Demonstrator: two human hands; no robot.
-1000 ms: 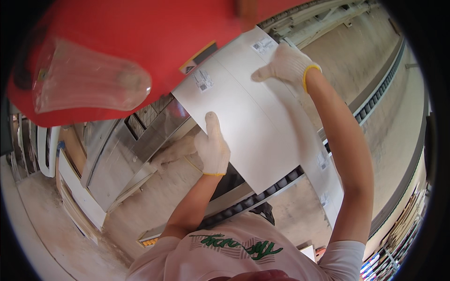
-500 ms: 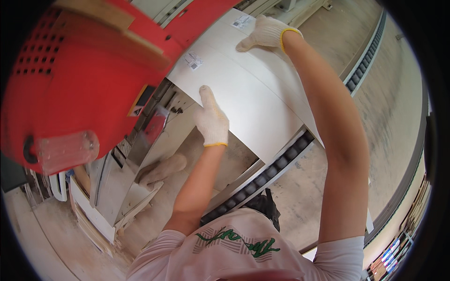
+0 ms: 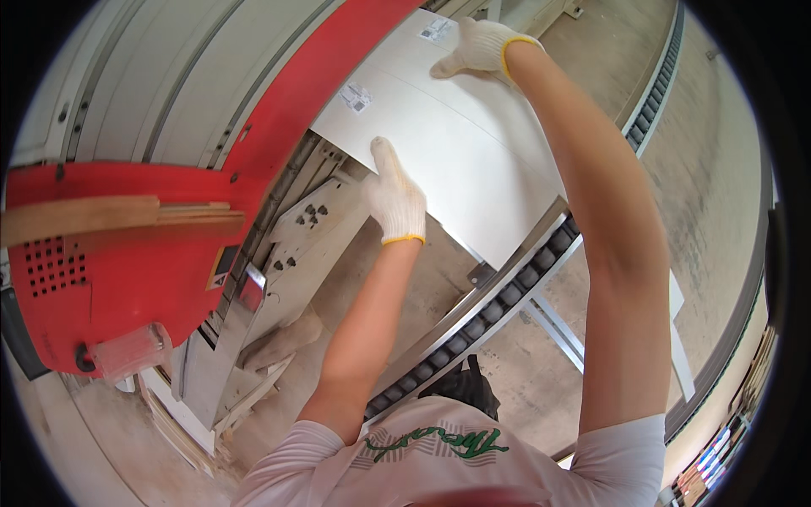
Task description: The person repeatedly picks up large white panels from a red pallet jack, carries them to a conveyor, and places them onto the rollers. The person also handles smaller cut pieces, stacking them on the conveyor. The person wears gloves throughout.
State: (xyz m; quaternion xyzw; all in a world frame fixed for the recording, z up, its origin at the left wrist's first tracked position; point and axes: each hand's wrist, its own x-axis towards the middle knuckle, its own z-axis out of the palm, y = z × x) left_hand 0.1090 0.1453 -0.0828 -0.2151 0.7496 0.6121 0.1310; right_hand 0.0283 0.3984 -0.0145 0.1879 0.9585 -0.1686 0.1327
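Two flat white boards lie side by side, a thin seam between them, each with a printed paper label. My left hand (image 3: 397, 190), in a white knit glove with a yellow cuff, grips the left edge of the nearer board (image 3: 460, 169). Its thumb lies on top and its fingers are hidden underneath. The far edge of the farther board (image 3: 498, 106) is in my gloved right hand (image 3: 483, 49), thumb on the upper face, fingers mostly hidden. The boards' near right end lies by a roller track (image 3: 507, 297), and their far left end meets the red machine's edge.
A red machine housing (image 3: 152, 291) fills the left, with a wooden strip (image 3: 80, 218) across it and a clear plastic box (image 3: 131, 351) on its front. Another roller track (image 3: 652, 106) runs at the upper right. A pale machine frame (image 3: 317, 228) stands below the boards' left edge.
The view has turned, so the red housing sits lower and more grey panelling shows behind it. Both hands keep their grip, and the boards appear slightly farther up and right in the picture.
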